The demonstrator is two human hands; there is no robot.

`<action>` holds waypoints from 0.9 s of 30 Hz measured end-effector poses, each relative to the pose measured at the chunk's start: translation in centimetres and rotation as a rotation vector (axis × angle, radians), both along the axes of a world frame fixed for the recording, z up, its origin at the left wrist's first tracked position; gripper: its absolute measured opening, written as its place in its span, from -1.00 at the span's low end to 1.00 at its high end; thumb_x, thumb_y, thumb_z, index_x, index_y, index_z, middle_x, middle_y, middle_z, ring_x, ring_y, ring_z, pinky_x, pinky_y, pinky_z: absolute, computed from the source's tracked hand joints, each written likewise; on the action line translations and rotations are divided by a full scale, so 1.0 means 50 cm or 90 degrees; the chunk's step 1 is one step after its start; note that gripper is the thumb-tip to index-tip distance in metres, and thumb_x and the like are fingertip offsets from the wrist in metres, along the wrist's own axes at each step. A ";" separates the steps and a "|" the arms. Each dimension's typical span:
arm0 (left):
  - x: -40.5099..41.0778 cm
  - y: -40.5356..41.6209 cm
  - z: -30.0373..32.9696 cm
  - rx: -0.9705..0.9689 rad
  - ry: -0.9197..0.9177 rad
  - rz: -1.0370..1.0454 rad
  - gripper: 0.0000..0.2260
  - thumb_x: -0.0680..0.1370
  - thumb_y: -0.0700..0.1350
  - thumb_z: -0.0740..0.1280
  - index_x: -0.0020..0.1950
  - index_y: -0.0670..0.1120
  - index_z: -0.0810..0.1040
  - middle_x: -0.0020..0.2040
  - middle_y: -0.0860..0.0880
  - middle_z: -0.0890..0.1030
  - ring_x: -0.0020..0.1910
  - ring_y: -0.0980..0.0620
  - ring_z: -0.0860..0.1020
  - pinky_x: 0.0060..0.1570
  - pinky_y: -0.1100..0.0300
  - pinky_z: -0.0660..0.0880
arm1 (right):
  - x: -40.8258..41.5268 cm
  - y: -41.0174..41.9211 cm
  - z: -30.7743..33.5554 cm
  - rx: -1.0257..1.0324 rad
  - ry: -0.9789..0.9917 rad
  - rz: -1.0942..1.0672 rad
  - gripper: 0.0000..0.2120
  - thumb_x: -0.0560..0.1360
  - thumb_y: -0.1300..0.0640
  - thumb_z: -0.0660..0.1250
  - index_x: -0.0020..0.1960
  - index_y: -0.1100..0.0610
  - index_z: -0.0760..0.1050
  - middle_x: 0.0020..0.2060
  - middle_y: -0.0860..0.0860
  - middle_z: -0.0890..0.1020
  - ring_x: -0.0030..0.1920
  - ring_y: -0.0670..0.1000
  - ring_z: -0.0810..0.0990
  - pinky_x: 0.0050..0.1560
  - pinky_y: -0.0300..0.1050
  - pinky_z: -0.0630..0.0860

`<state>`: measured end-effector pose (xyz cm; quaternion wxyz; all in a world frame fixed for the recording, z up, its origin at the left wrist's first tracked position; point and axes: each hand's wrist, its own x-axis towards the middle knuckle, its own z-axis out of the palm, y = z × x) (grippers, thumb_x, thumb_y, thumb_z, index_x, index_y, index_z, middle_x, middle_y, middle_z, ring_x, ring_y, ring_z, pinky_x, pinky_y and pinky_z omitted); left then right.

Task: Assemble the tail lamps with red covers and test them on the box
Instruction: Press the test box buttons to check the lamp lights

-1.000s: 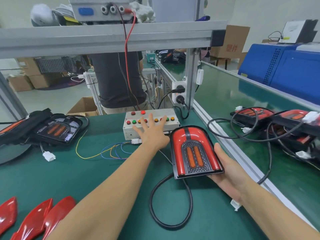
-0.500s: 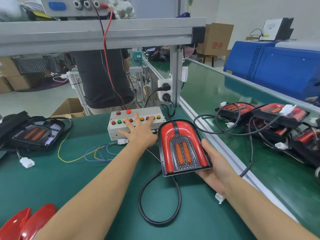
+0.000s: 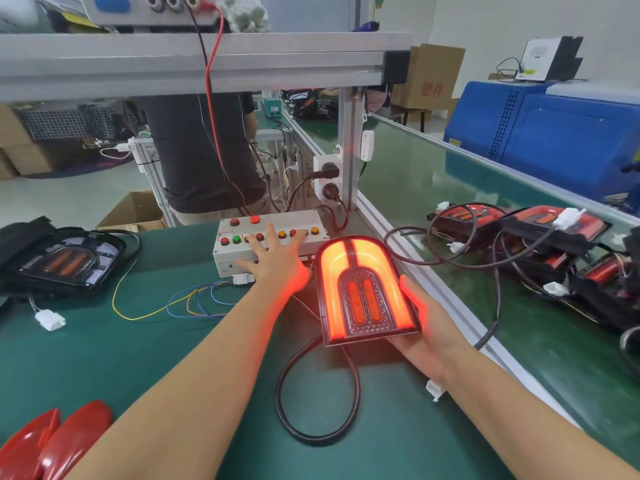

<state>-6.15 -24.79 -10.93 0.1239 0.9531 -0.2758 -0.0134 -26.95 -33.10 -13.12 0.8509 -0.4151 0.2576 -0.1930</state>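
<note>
Red glow across the tail lamp [image 3: 367, 292], cradled tilted above the counter [image 3: 104, 341] by the right hand [image 3: 420, 327], fingers curled under its edge. Left hand [image 3: 277, 263] spread flat, straight fingers pressing buttons on the test box [image 3: 228, 258] just behind. Testing step, by the look of it. Next likely: trying remaining buttons, then setting aside near finished lamps [image 3: 519, 223]. No containers holding anything visible.

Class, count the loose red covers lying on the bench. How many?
2, both at the bench's near-left corner: one cut by the frame edge, one beside it. More may lie out of frame.
</note>
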 end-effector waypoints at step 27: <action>0.034 -0.009 0.011 0.050 -0.095 -0.058 -0.44 0.47 -0.08 0.22 0.44 0.28 0.24 0.57 -0.06 -0.05 0.52 -0.20 -0.20 0.32 -0.38 -0.29 | 0.004 -0.005 -0.005 0.045 -0.010 -0.010 -0.67 0.57 -0.03 0.23 0.10 0.16 0.64 0.11 0.18 0.66 -0.06 0.06 0.68 -0.07 -0.04 0.60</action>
